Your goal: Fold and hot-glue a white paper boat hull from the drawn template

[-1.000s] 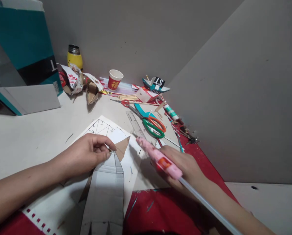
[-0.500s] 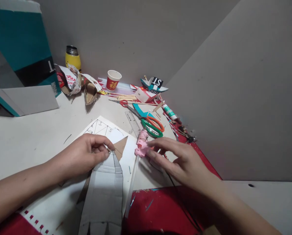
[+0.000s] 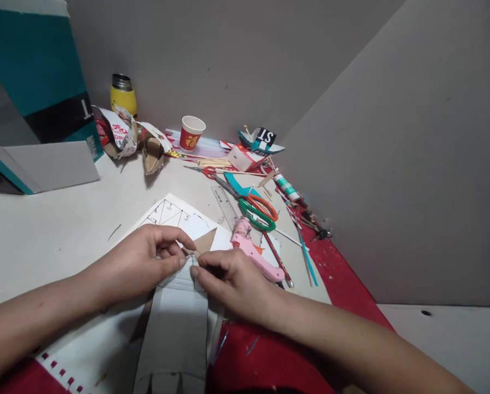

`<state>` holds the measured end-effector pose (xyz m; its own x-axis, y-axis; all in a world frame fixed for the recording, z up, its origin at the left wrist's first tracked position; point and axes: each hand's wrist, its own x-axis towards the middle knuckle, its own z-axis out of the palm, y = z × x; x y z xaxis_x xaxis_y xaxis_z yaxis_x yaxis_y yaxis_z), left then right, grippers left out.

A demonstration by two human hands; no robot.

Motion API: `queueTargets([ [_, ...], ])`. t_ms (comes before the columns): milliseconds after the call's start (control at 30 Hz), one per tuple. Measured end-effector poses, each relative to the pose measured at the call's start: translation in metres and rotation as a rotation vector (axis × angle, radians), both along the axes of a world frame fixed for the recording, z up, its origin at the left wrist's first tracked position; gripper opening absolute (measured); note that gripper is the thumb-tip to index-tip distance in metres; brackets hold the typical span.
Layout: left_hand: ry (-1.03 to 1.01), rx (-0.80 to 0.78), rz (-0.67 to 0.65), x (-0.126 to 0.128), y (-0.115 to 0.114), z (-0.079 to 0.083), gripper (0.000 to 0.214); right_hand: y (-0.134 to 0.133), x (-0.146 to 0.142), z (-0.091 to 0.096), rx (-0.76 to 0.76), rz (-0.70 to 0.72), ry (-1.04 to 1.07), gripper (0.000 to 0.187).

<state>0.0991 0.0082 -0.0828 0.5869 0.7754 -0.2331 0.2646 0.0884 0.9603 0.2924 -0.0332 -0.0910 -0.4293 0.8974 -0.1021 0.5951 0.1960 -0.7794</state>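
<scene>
My left hand [image 3: 146, 262] pinches the top of a grey cardboard piece [image 3: 177, 328] where a small brown cardboard triangle [image 3: 206, 241] meets it. My right hand [image 3: 232, 284] is closed in a pinch on the same joint, fingertips facing those of the left. The cardboard lies on a white sheet with drawn lines [image 3: 171, 213]. A pink glue gun [image 3: 255, 251] lies on the table just right of my right hand, untouched.
Orange and green scissors [image 3: 255, 210], a clear ruler [image 3: 225, 205], red scissors [image 3: 207, 172], a glue tube [image 3: 288, 189], sticks and scraps fill the back right. A red paper cup [image 3: 191, 133], a yellow flask [image 3: 124, 96] and a teal box [image 3: 35, 82] stand behind. Grey walls enclose the corner.
My right hand put the pink glue gun down on the table, then moved left to pinch the cardboard joint beside my left hand. The left hand stayed put.
</scene>
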Motion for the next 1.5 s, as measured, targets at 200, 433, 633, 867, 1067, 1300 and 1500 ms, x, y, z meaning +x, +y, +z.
queueTargets([
  [200, 0.012, -0.026, -0.006, 0.001, 0.000, 0.001, 0.013, -0.001, -0.001, -0.001, 0.021, 0.003, -0.012, 0.033],
  [433, 0.059, 0.051, 0.015, 0.000, -0.003, -0.001, 0.011, 0.001, -0.001, 0.000, 0.045, 0.015, -0.025, 0.033],
  [633, 0.138, 0.204, 0.046, 0.003, -0.006, 0.001, 0.012, 0.002, -0.002, -0.002, 0.021, 0.019, -0.012, 0.033],
  [867, 0.166, 0.270, 0.048, 0.002, -0.009, -0.002, 0.016, 0.002, -0.002, -0.003, 0.029, 0.026, 0.001, 0.033],
  [1067, 0.190, 0.308, 0.035, 0.002, -0.009, -0.005, 0.019, 0.002, -0.002, -0.006, 0.046, 0.018, 0.013, 0.032],
  [1300, 0.241, 0.303, 0.015, 0.002, -0.011, -0.001, 0.021, 0.003, -0.005, -0.005, 0.056, 0.023, 0.010, 0.033],
  [1500, 0.223, 0.310, 0.029, 0.001, -0.012, -0.004, 0.021, 0.003, -0.005, -0.003, 0.048, 0.032, 0.005, 0.033],
])
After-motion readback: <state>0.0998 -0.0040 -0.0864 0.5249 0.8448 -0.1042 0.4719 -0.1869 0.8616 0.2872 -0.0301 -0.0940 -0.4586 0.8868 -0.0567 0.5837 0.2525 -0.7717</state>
